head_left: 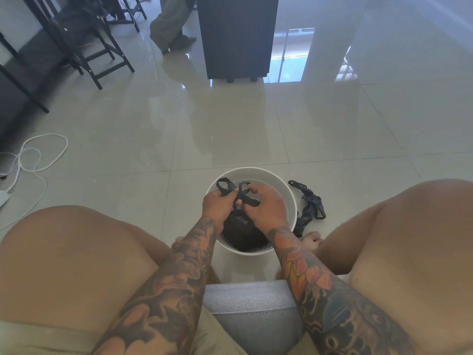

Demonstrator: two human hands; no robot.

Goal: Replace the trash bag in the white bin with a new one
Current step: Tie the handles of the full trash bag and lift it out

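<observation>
Seat: a grey fabric cushion [252, 311] fills the bottom centre of the frame, between the person's bare thighs.
Forearms: two tattooed forearms run up from the lower edge toward the middle of the frame, converging over the bin.
Left hand: the left hand [217, 204] is curled, fingers pressed together around one black handle loop of the bag, just left of centre.
Right hand: the right hand [266, 204] is also curled, thumb and fingers pinching the other black handle strip; the two hands nearly touch.
Trash bag: the black trash bag [242, 234] sits inside the bin with its body down in the near side, and its handles are drawn up and crossed between the hands above the rim.
White bin: the round white bin [256, 172] stands on the floor at centre frame, between the person's bare feet.
Second bag: a crumpled dark bag [309, 204] lies on the floor just right of the bin, close to its wall.
Floor: glossy pale tiles [230, 124] with window reflections.
Cable: a white cable [38, 155] loops at the left edge.
Cabinet: a dark cabinet [238, 34] stands at top centre.
Chairs: black chairs [84, 42] are at the upper left.
Another person: trouser legs [169, 24] show beside the cabinet.
</observation>
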